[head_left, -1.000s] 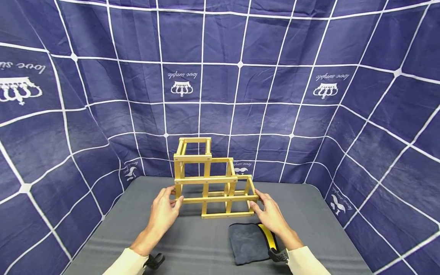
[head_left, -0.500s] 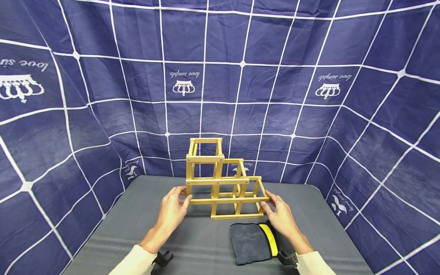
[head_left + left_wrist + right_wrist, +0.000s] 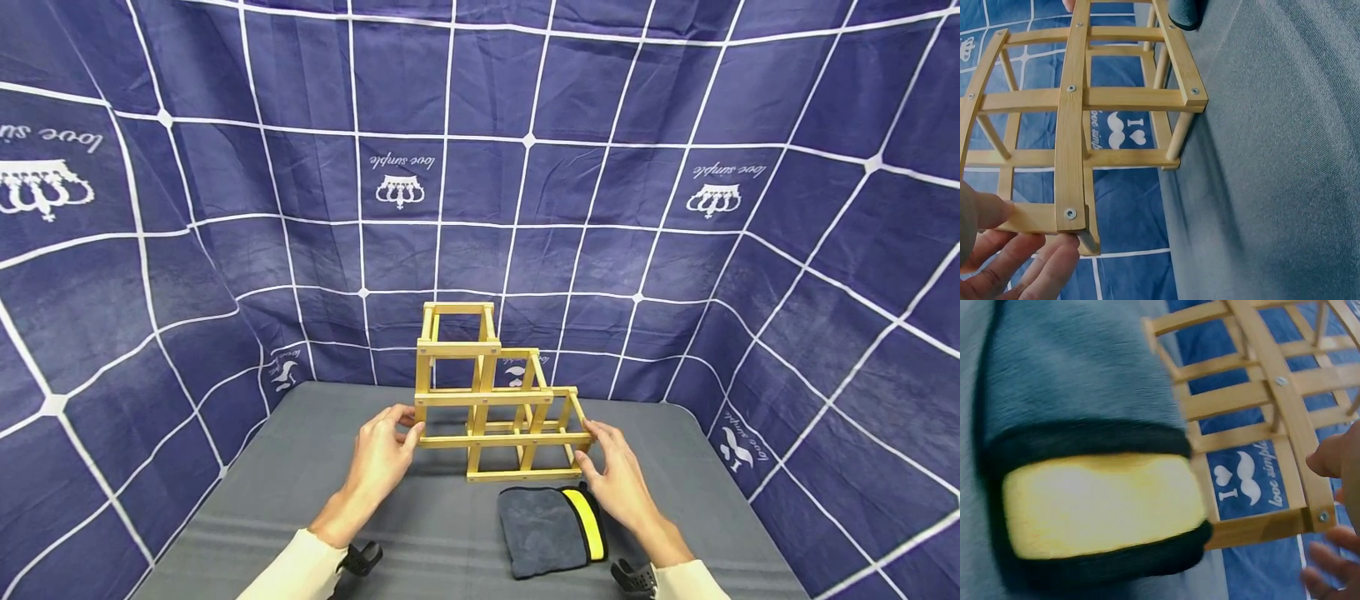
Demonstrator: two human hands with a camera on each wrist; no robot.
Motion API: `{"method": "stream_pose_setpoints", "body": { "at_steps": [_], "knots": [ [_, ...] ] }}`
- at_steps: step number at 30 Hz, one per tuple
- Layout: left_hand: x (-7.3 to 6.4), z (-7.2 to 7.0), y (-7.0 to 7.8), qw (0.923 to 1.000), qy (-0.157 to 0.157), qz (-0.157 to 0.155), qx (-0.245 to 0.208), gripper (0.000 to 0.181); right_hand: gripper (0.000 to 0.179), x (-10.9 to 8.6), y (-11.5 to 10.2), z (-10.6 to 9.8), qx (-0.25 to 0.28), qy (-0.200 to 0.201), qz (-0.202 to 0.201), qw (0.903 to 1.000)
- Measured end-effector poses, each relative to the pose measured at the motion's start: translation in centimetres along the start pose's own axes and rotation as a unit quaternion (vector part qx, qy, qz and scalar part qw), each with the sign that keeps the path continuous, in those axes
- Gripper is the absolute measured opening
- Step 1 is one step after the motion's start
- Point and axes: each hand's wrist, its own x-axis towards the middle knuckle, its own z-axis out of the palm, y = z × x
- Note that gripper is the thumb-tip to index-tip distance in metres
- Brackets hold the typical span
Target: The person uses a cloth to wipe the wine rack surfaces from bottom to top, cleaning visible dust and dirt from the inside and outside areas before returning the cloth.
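A stepped wooden wine rack [image 3: 483, 398] of pale slats and square openings stands upright on the grey table in the head view. My left hand [image 3: 382, 446] pinches its lower left corner. In the left wrist view the thumb [image 3: 991, 209] lies on one side of a slat, with fingers on the other. My right hand [image 3: 618, 475] is at the rack's right end, its fingertips right at the rail end. Seen from the right wrist, the thumb overlaps a slat [image 3: 1294, 444] while the other fingers are loosely extended past its end.
A folded grey cloth [image 3: 543, 533] with black edging and a yellow band lies in front of the rack, beside my right wrist. Blue curtains [image 3: 480, 183] with white grid lines surround the grey table [image 3: 300, 500] at the back and sides.
The rack has slid to the right, with both hands moving along with it. Over the last half second it shifted only slightly. The right thumb now sits a little lower and looser.
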Motion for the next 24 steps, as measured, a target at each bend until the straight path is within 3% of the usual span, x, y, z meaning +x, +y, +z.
{"method": "stream_pose_setpoints", "body": {
  "at_steps": [4, 6, 10, 13, 17, 20, 24],
  "knots": [
    [0.1, 0.1, 0.0, 0.9997, 0.012, 0.017, -0.014, 0.015, 0.062, -0.8, -0.2, 0.3, -0.039, 0.046, -0.119, 0.9911],
    [0.4, 0.1, 0.1, 0.9988, 0.022, 0.031, -0.030, 0.015, 0.060, -1.0, -0.5, 0.3, -0.036, 0.043, -0.178, 0.9824],
    [0.8, -0.1, 0.2, 0.9948, 0.048, 0.063, -0.063, 0.023, 0.055, -1.6, -1.1, 0.3, -0.002, -0.046, -0.248, 0.9677],
    [1.2, -0.4, 0.5, 0.9923, 0.064, 0.079, -0.071, 0.041, 0.051, -2.2, -1.3, 0.4, 0.025, -0.152, -0.240, 0.9585],
    [1.6, -0.7, 0.8, 0.9914, 0.057, 0.090, -0.077, 0.072, 0.050, -2.8, -1.2, 0.6, 0.042, -0.267, -0.215, 0.9385],
    [1.9, -0.8, 1.1, 0.9905, 0.048, 0.100, -0.082, 0.083, 0.053, -3.2, -1.0, 0.7, 0.041, -0.313, -0.212, 0.9250],
    [2.3, -0.8, 1.2, 0.9876, 0.059, 0.118, -0.086, 0.071, 0.062, -3.3, -0.9, 0.8, 0.030, -0.333, -0.217, 0.9170]
  ]
}}
